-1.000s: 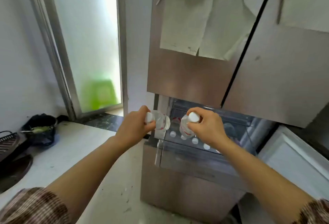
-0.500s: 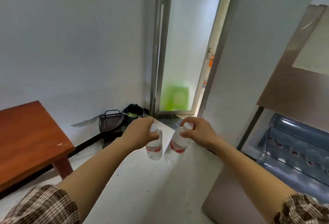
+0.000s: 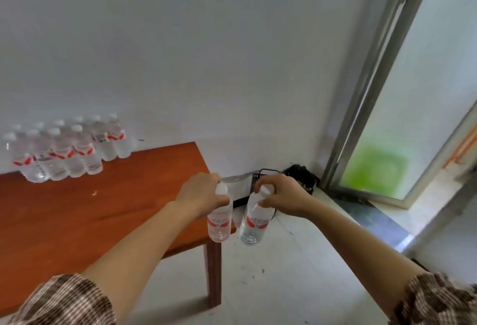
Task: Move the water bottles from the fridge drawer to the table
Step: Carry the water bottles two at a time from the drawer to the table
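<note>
You have one water bottle in each hand, both hanging upright by the neck. Your left hand has its grip closed around the cap end of the left bottle, which hangs in front of the near right corner of the wooden table. Your right hand pinches the neck of the right bottle, which hangs just off that corner, over the tiled floor. The two bottles sit close side by side, not touching as far as I can tell.

This looks like the carry step, with delivery not yet done. A cluster of water bottles already stands at the table's far left, against the wall. Next, swing both bottles left over the table top, lower them until the bases rest flat near that cluster, then let go.
</note>
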Action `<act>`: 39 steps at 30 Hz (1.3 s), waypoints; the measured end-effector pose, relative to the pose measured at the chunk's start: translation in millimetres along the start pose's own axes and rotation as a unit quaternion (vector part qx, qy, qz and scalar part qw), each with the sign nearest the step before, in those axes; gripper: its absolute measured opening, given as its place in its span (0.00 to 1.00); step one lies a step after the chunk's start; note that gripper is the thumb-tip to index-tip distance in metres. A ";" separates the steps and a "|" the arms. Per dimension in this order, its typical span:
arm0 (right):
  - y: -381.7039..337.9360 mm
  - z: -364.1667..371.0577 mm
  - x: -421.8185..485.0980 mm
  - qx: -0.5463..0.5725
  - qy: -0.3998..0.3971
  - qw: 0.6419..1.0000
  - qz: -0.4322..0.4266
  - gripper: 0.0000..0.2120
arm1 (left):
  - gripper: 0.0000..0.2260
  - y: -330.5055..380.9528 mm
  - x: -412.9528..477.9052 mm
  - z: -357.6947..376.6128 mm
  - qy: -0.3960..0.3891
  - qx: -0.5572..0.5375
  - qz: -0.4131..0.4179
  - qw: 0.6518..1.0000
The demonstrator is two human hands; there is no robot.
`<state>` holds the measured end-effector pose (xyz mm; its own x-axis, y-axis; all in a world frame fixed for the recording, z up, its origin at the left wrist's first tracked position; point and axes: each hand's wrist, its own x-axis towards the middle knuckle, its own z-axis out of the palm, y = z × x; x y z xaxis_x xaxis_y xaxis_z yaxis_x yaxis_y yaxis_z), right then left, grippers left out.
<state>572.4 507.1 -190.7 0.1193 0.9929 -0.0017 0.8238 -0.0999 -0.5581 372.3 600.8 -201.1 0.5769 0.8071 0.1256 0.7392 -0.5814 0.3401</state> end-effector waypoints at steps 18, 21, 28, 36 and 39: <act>-177.5 123.3 323.8 -0.129 -0.065 0.976 -0.163 0.16 | 0.12 -302.5 130.1 -89.8 0.059 0.015 -0.142 0.988; -197.8 150.1 366.7 -0.139 -0.064 0.977 -0.148 0.16 | 0.13 -354.8 151.6 -98.4 0.046 -0.003 -0.141 0.989; -241.1 197.7 456.4 -0.124 -0.075 0.983 -0.114 0.17 | 0.13 -451.2 200.0 -113.9 0.016 -0.014 -0.136 0.991; -273.0 243.0 533.9 -0.140 -0.093 0.980 -0.103 0.18 | 0.10 -515.0 236.4 -111.6 0.008 0.051 -0.120 0.991; -278.5 255.0 554.7 -0.147 -0.102 0.979 -0.099 0.17 | 0.12 -532.3 246.6 -106.8 0.008 0.089 -0.110 0.990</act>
<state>267.8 1102.2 -247.7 -0.1472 0.9840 -0.1006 0.9468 0.1107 -0.3023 84.1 1120.3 -251.5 0.3907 0.9168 0.0828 0.8967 -0.3994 0.1909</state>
